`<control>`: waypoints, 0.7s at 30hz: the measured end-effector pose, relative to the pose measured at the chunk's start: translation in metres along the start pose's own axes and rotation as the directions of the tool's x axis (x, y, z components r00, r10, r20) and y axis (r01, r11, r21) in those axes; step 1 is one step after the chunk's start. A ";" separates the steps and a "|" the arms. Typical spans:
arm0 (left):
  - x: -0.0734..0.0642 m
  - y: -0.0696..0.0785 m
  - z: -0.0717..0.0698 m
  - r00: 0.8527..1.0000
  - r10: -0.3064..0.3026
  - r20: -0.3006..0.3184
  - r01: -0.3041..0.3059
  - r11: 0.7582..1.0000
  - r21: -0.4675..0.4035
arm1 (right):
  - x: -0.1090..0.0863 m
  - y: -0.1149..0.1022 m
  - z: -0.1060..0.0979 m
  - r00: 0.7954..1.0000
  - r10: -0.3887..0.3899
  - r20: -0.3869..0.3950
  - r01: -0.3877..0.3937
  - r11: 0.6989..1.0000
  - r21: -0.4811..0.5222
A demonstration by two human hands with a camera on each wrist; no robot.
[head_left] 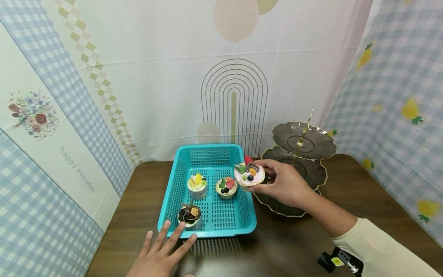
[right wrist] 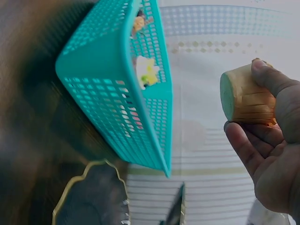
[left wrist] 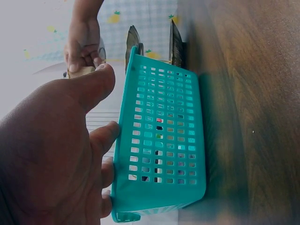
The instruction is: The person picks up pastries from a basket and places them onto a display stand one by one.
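In my right hand (head_left: pixel 287 182) I hold a cupcake (head_left: pixel 249 176) topped with pale cream, fruit and a chocolate piece, gripped by its side above the basket's right rim. The right wrist view shows the cupcake's plain wrapper (right wrist: pixel 248 96) between thumb and fingers. My left hand (head_left: pixel 157 252) lies with spread fingers touching the front rim of a turquoise basket (head_left: pixel 207 233). Inside the basket sit a lemon-topped cupcake (head_left: pixel 197 188), a strawberry-topped cupcake (head_left: pixel 226 189) and a dark chocolate one (head_left: pixel 189 215).
Right of the basket stands a tiered stand with dark, gold-edged scalloped plates (head_left: pixel 294 134) and a gold handle (head_left: pixel 309 125). Wooden table (head_left: pixel 145 192) lies beneath everything. Patterned cloth (head_left: pixel 166 96) hangs behind and at both sides.
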State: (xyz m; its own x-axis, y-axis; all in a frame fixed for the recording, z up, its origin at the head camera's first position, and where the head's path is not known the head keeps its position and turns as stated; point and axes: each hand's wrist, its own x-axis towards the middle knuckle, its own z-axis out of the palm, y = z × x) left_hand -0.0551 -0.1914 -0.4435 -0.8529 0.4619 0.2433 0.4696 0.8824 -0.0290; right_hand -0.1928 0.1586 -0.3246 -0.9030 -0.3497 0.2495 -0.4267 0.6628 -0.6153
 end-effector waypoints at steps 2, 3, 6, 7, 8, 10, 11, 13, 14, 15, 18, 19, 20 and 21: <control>0.000 -0.001 0.000 1.000 0.003 0.012 -0.003 1.000 0.000 | -0.002 0.003 -0.008 1.000 -0.002 -0.020 0.001 1.000 -0.025; 0.001 -0.001 0.000 1.000 0.007 0.018 -0.006 1.000 -0.008 | -0.003 0.004 -0.011 0.999 -0.003 -0.032 0.002 0.999 -0.037; 0.001 -0.004 0.001 0.999 0.023 0.027 -0.023 1.000 -0.020 | -0.005 0.009 -0.021 0.998 -0.001 -0.056 -0.002 0.999 -0.051; 0.001 -0.004 0.001 0.999 0.028 0.029 -0.027 0.999 -0.021 | -0.006 0.010 -0.024 0.998 0.001 -0.061 -0.005 0.998 -0.057; 0.001 -0.005 0.001 0.999 0.031 0.030 -0.030 0.999 -0.024 | -0.007 0.011 -0.028 0.998 0.002 -0.069 -0.007 0.998 -0.066; 0.001 -0.005 0.001 0.999 0.028 0.038 -0.027 0.999 -0.028 | -0.008 0.011 -0.034 0.997 0.006 -0.082 -0.012 0.997 -0.075; 0.001 -0.004 0.001 0.998 0.027 0.050 -0.026 0.999 -0.025 | -0.009 0.012 -0.037 0.996 0.006 -0.089 -0.013 0.997 -0.080; 0.001 -0.004 -0.001 0.997 0.023 0.078 -0.021 0.999 -0.027 | -0.009 0.012 -0.043 0.995 0.009 -0.098 -0.018 0.996 -0.087; 0.001 -0.004 -0.002 0.995 0.024 0.095 -0.021 0.999 -0.027 | -0.009 0.012 -0.046 0.995 0.013 -0.103 -0.022 0.996 -0.087; 0.001 -0.004 -0.002 0.993 0.021 0.112 -0.019 0.999 -0.027 | -0.009 0.013 -0.049 0.994 0.017 -0.106 -0.026 0.996 -0.085; 0.000 -0.004 -0.003 0.993 0.027 0.115 -0.024 0.999 -0.026 | -0.009 0.013 -0.057 0.992 0.031 -0.121 -0.044 0.994 -0.105; 0.001 -0.005 -0.003 0.994 0.030 0.109 -0.028 0.999 -0.022 | -0.009 0.014 -0.059 0.991 0.036 -0.129 -0.051 0.993 -0.111; 0.001 -0.005 -0.003 0.993 0.033 0.110 -0.031 0.999 -0.020 | -0.009 0.014 -0.062 0.990 0.042 -0.137 -0.058 0.992 -0.114; 0.001 -0.005 -0.003 0.994 0.032 0.103 -0.030 0.999 -0.020 | -0.010 0.015 -0.064 0.988 0.045 -0.148 -0.063 0.991 -0.116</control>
State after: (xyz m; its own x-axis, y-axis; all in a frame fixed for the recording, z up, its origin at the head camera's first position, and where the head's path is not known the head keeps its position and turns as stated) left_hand -0.0580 -0.1955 -0.4403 -0.8563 0.4968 0.1408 0.4996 0.8661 -0.0173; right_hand -0.1933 0.2145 -0.2879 -0.9189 -0.2177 0.3290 -0.3719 0.7561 -0.5385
